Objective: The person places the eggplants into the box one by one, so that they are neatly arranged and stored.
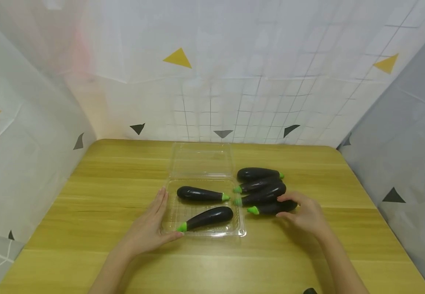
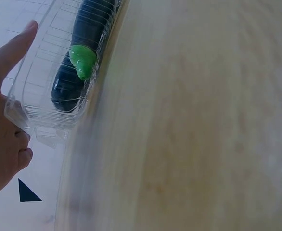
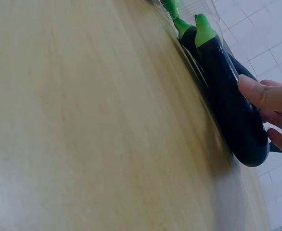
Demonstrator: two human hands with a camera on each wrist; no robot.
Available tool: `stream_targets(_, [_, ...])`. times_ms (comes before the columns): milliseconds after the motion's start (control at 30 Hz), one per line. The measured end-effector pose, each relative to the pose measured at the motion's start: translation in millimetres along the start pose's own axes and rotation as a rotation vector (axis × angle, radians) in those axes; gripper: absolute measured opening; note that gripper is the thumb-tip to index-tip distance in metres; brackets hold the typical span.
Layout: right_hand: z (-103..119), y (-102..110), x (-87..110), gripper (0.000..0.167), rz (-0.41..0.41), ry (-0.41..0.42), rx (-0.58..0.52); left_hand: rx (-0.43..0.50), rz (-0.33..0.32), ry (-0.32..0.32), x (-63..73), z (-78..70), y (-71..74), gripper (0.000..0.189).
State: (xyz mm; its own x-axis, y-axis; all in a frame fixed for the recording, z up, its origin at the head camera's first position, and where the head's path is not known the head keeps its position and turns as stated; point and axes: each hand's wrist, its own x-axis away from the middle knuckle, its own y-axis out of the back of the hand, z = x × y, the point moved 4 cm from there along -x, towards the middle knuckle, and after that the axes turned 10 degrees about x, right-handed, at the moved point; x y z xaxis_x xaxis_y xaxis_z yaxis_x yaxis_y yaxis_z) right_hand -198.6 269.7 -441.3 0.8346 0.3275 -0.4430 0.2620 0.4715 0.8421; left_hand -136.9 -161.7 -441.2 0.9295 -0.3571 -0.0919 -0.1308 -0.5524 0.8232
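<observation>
A clear plastic clamshell box [image 1: 240, 223] lies on the table with its lid [image 1: 201, 160] folded back. Inside the tray are two eggplants, the rear one [image 1: 199, 194] with its green stem to the right and the front one [image 1: 212, 217] with its stem to the left. My left hand [image 1: 149, 226] rests against the box's front left corner, fingers straight along the side, thumb on the front edge. To the right of the box, my right hand [image 1: 304, 212] pinches the nearest eggplant [image 3: 227, 96] between thumb and fingers near its thick end.
Three more eggplants lie bunched behind the pinched one: a rear one [image 1: 257, 174], a middle one [image 1: 260, 185] and a front one [image 1: 265, 194]. White sheeting [image 1: 212, 102] stands along the wooden table's [image 1: 212, 265] back and sides. A small black object [image 1: 310, 291] shows at the bottom edge.
</observation>
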Motion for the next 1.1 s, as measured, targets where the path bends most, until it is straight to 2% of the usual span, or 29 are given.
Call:
stream_targets(167, [1.6, -2.0, 0.4, 0.045, 0.05, 0.018, 0.08, 0.0, -0.001, 0.004, -0.1, 1.0, -1.2, 0.118])
stream_targets(467, [0.9, -5.7, 0.7, 0.043, 0.128, -0.032, 0.159, 0.008, 0.004, 0.011, 0.1, -0.6, -0.7, 0.118])
stream_targets(633, [3.4, -5.3, -0.4, 0.042, 0.159, -0.026, 0.225, 0.007, 0.005, 0.011, -0.1, -1.0, -0.3, 0.118])
stream_targets(833, [5.3, -5.8, -0.7, 0.045, 0.158, 0.02, 0.302, 0.006, 0.004, 0.007, 0.0, -1.3, 0.2, 0.117])
stream_targets(967, [5.1, -6.9, 1.8, 0.047, 0.145, 0.056, 0.323, 0.007, 0.005, 0.004, 0.0, -2.0, 0.4, 0.117])
stream_targets(1100, [4.5, -6.8, 4.8, 0.046, 0.139, 0.048, 0.306, 0.01, 0.004, 0.008, 0.4, -2.5, 0.5, 0.117])
